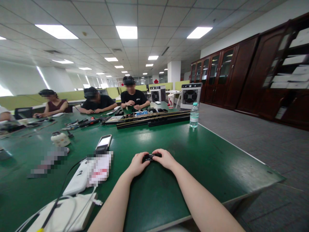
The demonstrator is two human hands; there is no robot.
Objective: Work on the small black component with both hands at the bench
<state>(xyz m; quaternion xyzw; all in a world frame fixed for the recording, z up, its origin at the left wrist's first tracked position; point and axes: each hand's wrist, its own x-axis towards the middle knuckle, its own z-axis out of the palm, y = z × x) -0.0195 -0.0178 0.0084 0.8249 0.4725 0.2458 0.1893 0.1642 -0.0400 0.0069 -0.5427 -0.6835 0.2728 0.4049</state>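
Observation:
Both my hands close around a small, dark, elongated object low over the green table. My left hand grips its left end between thumb and fingers. On the opposite end, my right hand has its thumb at the front and fingers curled over the top. Only the middle of the object shows, with faint light markings; its exact kind is too small to make out.
To the left lie a white power bank, a phone, cables and a cream pouch. A jar stands farther left. Ahead are long black rails, a water bottle, and several people seated across the table.

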